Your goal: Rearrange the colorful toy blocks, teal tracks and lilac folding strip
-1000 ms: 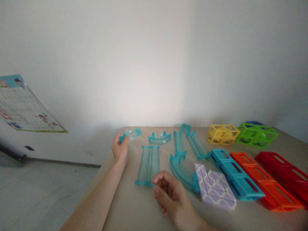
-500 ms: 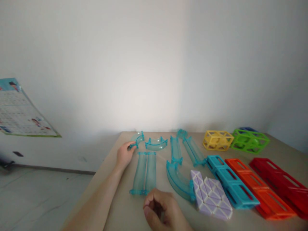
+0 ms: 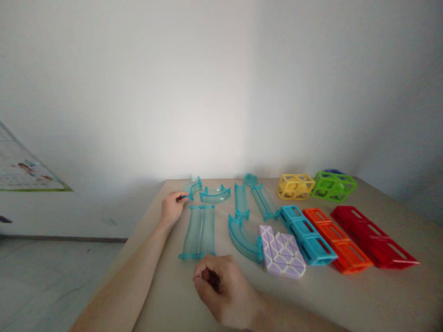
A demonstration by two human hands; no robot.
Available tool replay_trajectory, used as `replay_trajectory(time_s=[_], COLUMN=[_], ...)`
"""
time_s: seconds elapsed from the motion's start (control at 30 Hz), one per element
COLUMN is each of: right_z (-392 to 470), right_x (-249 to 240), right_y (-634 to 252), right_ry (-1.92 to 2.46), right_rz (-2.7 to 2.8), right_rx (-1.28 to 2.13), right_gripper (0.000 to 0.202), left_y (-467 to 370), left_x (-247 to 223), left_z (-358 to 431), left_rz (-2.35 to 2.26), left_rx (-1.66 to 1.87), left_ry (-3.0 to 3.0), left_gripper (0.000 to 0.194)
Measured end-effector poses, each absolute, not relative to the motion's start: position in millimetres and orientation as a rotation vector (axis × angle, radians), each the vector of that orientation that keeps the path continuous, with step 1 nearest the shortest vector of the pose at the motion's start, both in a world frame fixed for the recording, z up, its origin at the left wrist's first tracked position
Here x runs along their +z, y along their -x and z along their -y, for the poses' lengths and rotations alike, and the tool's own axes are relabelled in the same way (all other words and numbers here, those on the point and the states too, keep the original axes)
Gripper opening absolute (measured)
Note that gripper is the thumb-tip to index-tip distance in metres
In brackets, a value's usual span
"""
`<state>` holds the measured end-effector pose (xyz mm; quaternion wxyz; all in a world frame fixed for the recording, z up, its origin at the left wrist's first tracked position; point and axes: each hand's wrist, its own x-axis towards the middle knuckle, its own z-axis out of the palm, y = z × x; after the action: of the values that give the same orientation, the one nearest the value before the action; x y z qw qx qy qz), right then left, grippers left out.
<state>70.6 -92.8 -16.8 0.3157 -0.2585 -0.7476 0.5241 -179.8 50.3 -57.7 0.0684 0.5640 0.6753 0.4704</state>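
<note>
At the table's far left, my left hand (image 3: pixel 172 207) pinches the near end of a small curved translucent blue track piece (image 3: pixel 193 186). My right hand (image 3: pixel 221 288) is curled closed with thumb against fingers, just in front of two straight track pieces (image 3: pixel 201 230) lying side by side; nothing shows between its fingertips. A wide curved piece (image 3: pixel 215 195) lies right of my left hand. Two more straight pieces (image 3: pixel 241 201) and a large curved piece (image 3: pixel 244 240) rest in the middle, beside a lilac block of triangles (image 3: pixel 283 252).
Light blue (image 3: pixel 308 235), orange (image 3: pixel 337 240) and red (image 3: pixel 374 237) frame blocks lie on the right of the table (image 3: pixel 380 295). Yellow (image 3: pixel 296 186) and green (image 3: pixel 334 186) open frames stand behind them. A wall rises behind; a poster (image 3: pixel 27 168) hangs at left.
The view has shifted, so the table's contents appear smaller and further left. Both hands keep much the same poses, the left one still at the small curved piece.
</note>
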Motion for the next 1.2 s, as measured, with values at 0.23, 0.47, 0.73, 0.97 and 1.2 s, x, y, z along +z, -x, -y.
replay_trajectory(time_s=[0.23, 0.47, 0.73, 0.97, 1.2], right_z=[92, 92, 92, 90, 91], right_x=[-20, -22, -25, -25, -23], right_y=[-71, -70, -70, -69, -68], right_ry=[0.638, 0.620, 0.640, 0.636, 0.621], right_rz=[1.997, 1.995, 2.003, 1.986, 1.998], right_rx=[1.306, 1.253, 1.262, 1.262, 1.322], right_gripper=[0.006, 0.008, 0.008, 0.008, 0.007], left_y=[180, 188, 190, 189, 176], left_x=[-56, -61, -61, -61, -56], left_z=[-49, -50, -51, -51, -44], left_rz=[-2.048, -1.980, -1.875, -1.847, -1.731], left_rx=[1.349, 1.357, 1.359, 1.396, 1.532], left_ry=[-1.725, -1.733, -1.763, -1.701, -1.566], left_gripper=[0.021, 0.046, 0.031, 0.036, 0.037])
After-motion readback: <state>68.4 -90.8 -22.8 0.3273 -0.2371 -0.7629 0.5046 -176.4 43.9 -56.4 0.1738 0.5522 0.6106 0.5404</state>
